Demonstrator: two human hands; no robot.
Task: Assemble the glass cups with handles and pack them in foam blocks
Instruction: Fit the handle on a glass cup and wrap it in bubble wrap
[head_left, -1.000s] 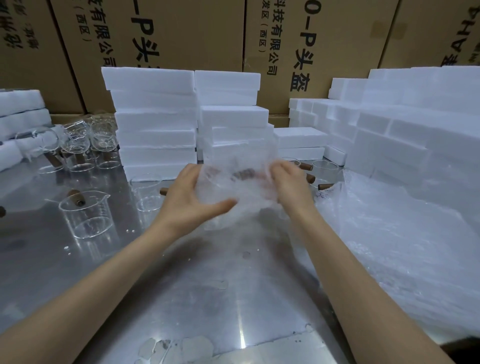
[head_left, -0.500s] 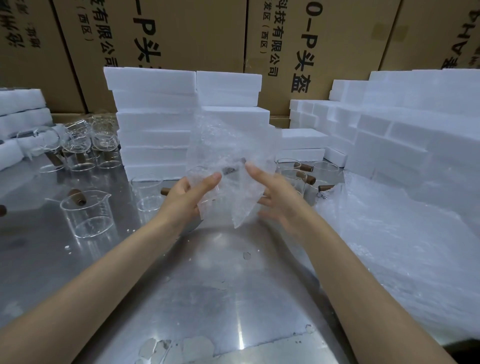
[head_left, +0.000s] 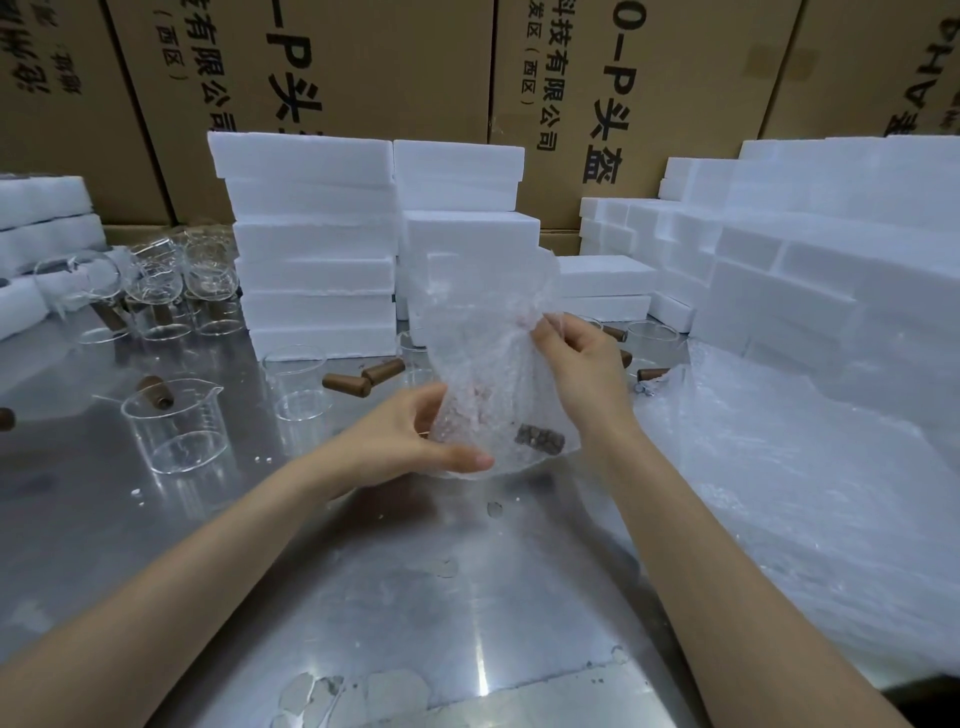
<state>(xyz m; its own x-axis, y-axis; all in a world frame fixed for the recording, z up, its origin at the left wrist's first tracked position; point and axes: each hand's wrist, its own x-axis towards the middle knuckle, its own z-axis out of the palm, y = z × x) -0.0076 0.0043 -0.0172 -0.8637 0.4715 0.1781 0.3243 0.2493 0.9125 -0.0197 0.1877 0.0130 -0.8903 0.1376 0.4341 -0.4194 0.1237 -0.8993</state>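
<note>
Cardboard cartons (head_left: 363, 78) printed with black characters wall off the back of the steel table (head_left: 415, 597) where I am working. Above the table, between my 2 hands, I hold a bubble-wrap bag (head_left: 485, 364) with a glass cup inside it; the cup itself is hard to make out through the film, but its brown handle (head_left: 540, 440) shows low in the bag, near my right wrist. My left hand (head_left: 400, 441) cups the bag's lower left side, thumb stretched along the bottom edge and fingers curled round the bulge. My right hand (head_left: 582, 364) pinches the bag higher up, fingertips closed on the film at its right edge, and the bag's top stands up loose above them. Just behind the bag, 2 loose brown handles (head_left: 363, 378) lie on the steel, touching each other, beside an upright handleless glass cup (head_left: 298, 384). Nearer my left forearm stands a spouted cup with a handle fitted (head_left: 174, 421). Farther left, a cluster of finished cups (head_left: 156, 296) sits close together by low foam pieces (head_left: 47, 218). Behind the loose handles rise 2 stacks of white foam blocks (head_left: 311, 244), side by side. To the right of my right hand more cups with handles (head_left: 649, 343) stand partly hidden, and past them a stepped heap of foam blocks (head_left: 805, 260) banks up, with a pile of bubble-wrap sheets (head_left: 805, 519) spread across the table's right side.
</note>
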